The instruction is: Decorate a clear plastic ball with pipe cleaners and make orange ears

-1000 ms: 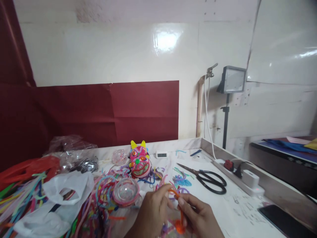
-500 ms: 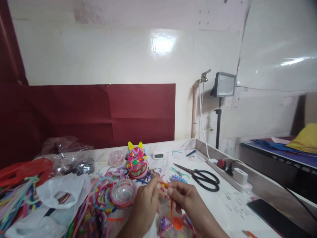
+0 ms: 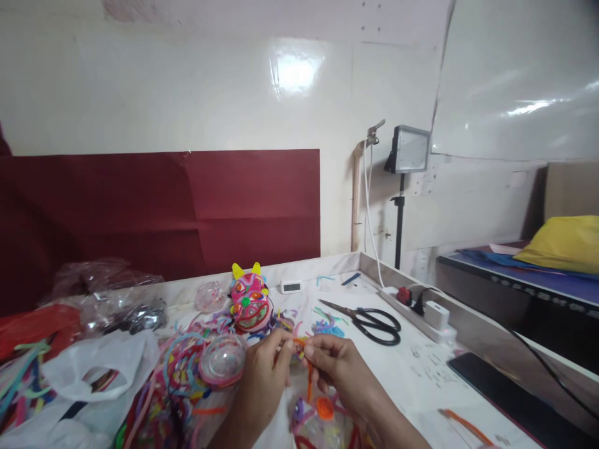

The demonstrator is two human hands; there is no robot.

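Between the fingertips of both hands runs an orange pipe cleaner (image 3: 309, 381), one end hanging down. My left hand (image 3: 267, 374) pinches it on one side; my right hand (image 3: 337, 368) pinches it a little to the right. Below the hands sits a clear rounded piece (image 3: 322, 419) trimmed with coloured pipe cleaners and an orange disc, partly cut off by the frame's bottom edge. Beside my left wrist lies a clear bowl-shaped shell (image 3: 223, 360) with a pink rim. Farther back stands a pink lion-like head (image 3: 251, 302) with yellow ears.
Black-handled scissors (image 3: 374, 324) lie to the right, and a phone (image 3: 505, 399) rests near a power strip (image 3: 433, 324). On the left are white plastic bags (image 3: 116, 362) and heaped coloured pipe cleaners (image 3: 182, 374). A small white digital display (image 3: 291, 287) stands at the back.
The view has turned slightly right, shifting everything left in the picture. My fingertips are closer together on the orange pipe cleaner. More of the loose orange strip at the lower right shows.
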